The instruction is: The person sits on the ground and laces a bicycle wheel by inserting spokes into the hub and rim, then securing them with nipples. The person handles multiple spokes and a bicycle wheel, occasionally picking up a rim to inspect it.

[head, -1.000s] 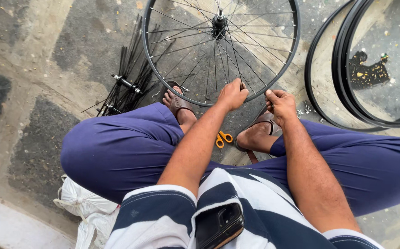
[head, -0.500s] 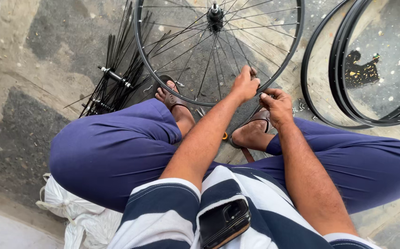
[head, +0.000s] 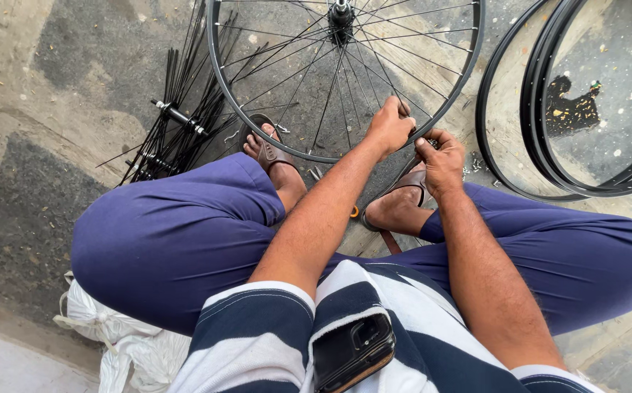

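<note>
We are on the bicycle wheel (head: 345, 73), which lies flat on the stone floor (head: 39, 87) in front of our feet, its near rim just beyond the sandals (head: 276, 153). The hub (head: 341, 13) points straight up at us, so the axle runs vertically and the spokes fan out level with the ground; a round rim has no long axis of its own.

Our left hand (head: 389, 127) is curled over the near rim, fingers closed on it where a spoke meets the rim. Our right hand (head: 441, 156) sits just beside it, thumb and forefinger pinched together; something small may be between them, but we cannot tell what.

To do this well, we judge, the left hand should steady the rim so it doesn't turn, while the right works the one spoke end squarely, in small amounts.

Outward now: a loose bundle of black spokes (head: 178, 124) lies to the left, two bare rims (head: 549, 138) lean to the right, an orange-handled tool (head: 354, 212) peeks out between our feet, and a white bag (head: 119, 342) sits under our left knee.
</note>
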